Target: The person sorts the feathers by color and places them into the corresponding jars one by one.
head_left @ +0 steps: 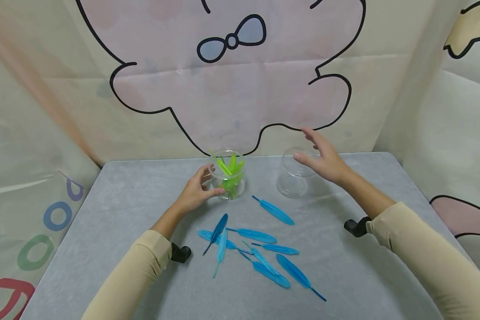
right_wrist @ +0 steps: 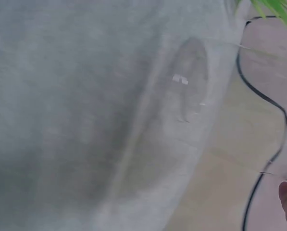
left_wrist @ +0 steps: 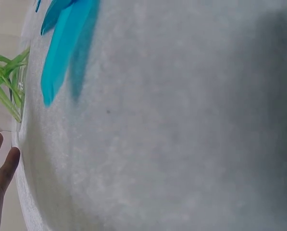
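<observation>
Left hand (head_left: 196, 191): loosely cupped about the left jar (head_left: 242, 180), thumb out along its near side, other fingers parted at its outer side. No firm hold showed; light contact could not be ruled out.

Right hand (head_left: 326, 162): spread wide beside the rim of the right jar (head_left: 292, 180), thumb well apart from the fingers. It gripped nothing that could be seen – whether the thumb touched the glass, one could not tell.

Jars: both stood near the far edge of the table (head_left: 136, 200), well apart, either side of its middle.

Green feathers (head_left: 232, 173): gathered inside the left jar, leaning various ways.

Blue feathers (head_left: 278, 213): loose on the table, one just short of the jars, the rest in a scattered group toward the near edge, some crossing.

Done: the green looked finished, with none seen outside its jar.

Left over: the blue, by the look of it – every one in view lay outside the jars.

Writing: no brand or label was legible on the jars. The side sheet (head_left: 16, 178) bore letter-like figures; a green ring (head_left: 22, 254) and a blue ring (head_left: 47, 216) could pass for O, while the red figure (head_left: 12, 283) stayed uncertain.
</observation>
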Motion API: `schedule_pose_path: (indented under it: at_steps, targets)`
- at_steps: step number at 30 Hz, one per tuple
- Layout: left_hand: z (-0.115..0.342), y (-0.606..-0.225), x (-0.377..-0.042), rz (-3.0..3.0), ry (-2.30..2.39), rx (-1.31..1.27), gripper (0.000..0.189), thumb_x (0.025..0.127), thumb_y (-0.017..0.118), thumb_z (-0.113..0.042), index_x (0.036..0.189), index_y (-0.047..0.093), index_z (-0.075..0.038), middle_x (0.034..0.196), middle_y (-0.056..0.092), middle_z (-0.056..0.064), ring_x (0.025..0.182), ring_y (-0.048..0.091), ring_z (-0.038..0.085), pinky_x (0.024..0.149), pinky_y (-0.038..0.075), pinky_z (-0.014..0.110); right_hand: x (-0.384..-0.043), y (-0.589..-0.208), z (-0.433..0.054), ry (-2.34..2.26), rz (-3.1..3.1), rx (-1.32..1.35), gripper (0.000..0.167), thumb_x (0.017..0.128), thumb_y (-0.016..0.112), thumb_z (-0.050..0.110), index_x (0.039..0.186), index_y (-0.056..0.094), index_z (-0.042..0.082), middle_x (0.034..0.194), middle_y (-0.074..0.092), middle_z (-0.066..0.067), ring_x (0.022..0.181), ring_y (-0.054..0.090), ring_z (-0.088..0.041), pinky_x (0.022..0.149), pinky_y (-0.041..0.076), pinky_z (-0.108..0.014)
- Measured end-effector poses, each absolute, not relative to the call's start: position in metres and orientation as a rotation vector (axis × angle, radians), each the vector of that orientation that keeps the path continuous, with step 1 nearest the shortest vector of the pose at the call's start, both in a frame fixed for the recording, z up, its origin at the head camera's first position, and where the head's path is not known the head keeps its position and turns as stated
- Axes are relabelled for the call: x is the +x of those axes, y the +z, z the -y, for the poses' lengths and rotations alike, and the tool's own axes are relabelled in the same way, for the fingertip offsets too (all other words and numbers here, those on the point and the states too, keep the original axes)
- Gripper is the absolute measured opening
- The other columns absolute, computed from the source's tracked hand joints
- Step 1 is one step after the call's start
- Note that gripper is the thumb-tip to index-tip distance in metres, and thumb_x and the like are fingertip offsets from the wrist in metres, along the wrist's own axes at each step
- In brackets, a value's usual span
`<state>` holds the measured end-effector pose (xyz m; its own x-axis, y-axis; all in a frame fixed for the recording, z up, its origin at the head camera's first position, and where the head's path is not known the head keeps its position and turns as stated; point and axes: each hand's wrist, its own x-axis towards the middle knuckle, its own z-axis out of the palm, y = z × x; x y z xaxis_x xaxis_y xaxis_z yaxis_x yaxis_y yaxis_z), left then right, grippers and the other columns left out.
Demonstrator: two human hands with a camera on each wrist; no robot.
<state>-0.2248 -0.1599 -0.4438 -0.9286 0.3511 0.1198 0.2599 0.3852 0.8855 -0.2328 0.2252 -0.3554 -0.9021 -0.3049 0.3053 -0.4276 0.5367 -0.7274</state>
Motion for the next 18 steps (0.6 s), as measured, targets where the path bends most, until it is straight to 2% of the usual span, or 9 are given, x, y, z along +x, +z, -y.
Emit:
schedule_pose_path:
  at_steps: [7,13,18]
  targets:
    - [0.161,-0.445,-0.222,-2.547,1.603,0.561,0.093,0.086,0.081,-0.02,0.158,0.023,-0.011,0.156,0.035,0.021,0.138,0.042,0.038,0.102,0.044,0.057,-0.225,-0.381,-0.233,1.574,2.52,0.594,0.105,0.085,0.079,0.014,0.161,0.006,0.017,0.162,0.017,-0.017,0.148,0.02,-0.037,0.118,0.018,-0.054]
    - [0.165,-0.444,-0.219,-2.559,1.642,0.536,0.092,0.086,0.081,-0.022,0.158,0.024,-0.012,0.155,0.036,0.02,0.136,0.045,0.034,0.102,0.044,0.057,-0.222,-0.395,-0.235,1.643,2.49,0.559,0.127,0.072,0.087,0.0,0.16,-0.001,0.027,0.163,0.012,-0.012,0.15,0.017,-0.028,0.117,0.021,-0.054]
    - [0.169,-0.439,-0.212,-2.547,1.668,0.516,0.089,0.087,0.08,-0.023,0.157,0.025,-0.011,0.154,0.037,0.02,0.134,0.047,0.036,0.102,0.042,0.059,-0.221,-0.403,-0.236,1.679,2.5,0.535,0.135,0.068,0.088,-0.005,0.159,-0.006,0.03,0.162,0.015,-0.016,0.149,0.021,-0.032,0.115,0.024,-0.056]
